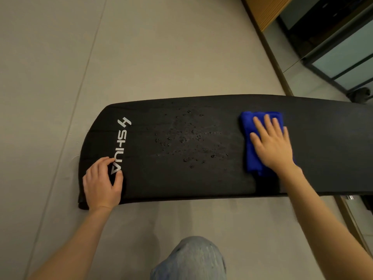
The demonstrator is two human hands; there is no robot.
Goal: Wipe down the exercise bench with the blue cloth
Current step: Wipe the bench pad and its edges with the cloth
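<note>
Soft, folded cloth (250, 142), right of frame, pinned under flat open right hand (271, 141); left hand (102, 183), loosely curled, braces worktop (201, 178); best pressed flat, probably.

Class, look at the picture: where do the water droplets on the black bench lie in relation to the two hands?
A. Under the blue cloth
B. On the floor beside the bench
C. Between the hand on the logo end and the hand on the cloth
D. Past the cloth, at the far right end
C: the water droplets bead on the bench between the left hand near the logo and the right hand, which lies flat on the blue cloth.
</note>
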